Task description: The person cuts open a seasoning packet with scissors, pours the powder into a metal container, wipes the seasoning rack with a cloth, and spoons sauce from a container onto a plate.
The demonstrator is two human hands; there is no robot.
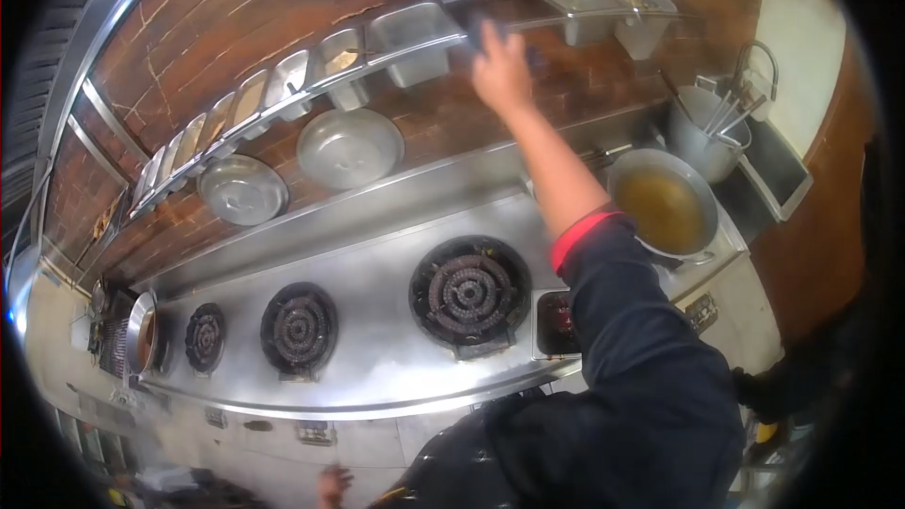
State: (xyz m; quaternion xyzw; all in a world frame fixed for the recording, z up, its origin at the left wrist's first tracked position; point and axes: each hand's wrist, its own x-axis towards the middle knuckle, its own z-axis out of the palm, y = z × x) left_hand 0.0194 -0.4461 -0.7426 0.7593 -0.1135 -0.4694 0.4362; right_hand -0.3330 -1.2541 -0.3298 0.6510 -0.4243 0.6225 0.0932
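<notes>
My right hand reaches up to the metal rail shelf, between a deep steel pan and the pans farther right. Motion blurs its fingers, and a dark, blurred thing, perhaps a cloth, shows on both sides of them. Low in the view, near the floor tiles, my left hand hangs with its fingers apart and nothing visible in it. Under my right arm lies the steel stove top, with a large round burner left of my sleeve.
Two smaller burners sit farther left. At the right stand a large pot of brownish liquid and a pot of utensils. Two round metal lids lean under the shelf. A dark red container is by my sleeve.
</notes>
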